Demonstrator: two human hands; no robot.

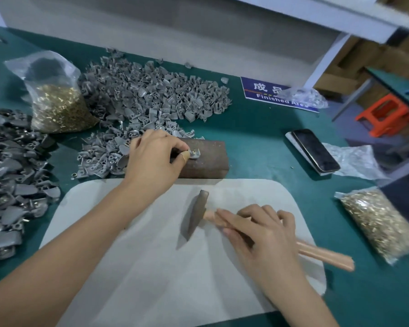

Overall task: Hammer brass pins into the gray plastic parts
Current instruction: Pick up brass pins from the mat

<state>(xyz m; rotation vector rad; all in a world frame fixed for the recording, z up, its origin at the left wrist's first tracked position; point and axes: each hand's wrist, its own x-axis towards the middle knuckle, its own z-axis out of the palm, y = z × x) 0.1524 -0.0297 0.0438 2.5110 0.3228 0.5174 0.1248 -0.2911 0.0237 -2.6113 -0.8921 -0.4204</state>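
My left hand [151, 159] pins a gray plastic part [195, 154] to the metal block [203, 159] at mid-bench while my right hand [267, 234] curls round the hammer [196, 215].

My left thumb and forefinger pinch the part's near edge, the other fingers folded; a brass pin [192, 152] shows in it, too small to tell how deep it sits. My right fingers wrap the wooden handle just behind the head, hiding its middle; the head hangs blurred over the pale mat [139, 267] at the bench's near edge. Loose gray parts [151, 90] are heaped behind the block toward the back edge, a darker heap [12, 185] is cut off at the left edge, and bags of pins stand back left [57, 105] and at the right edge [378, 223].
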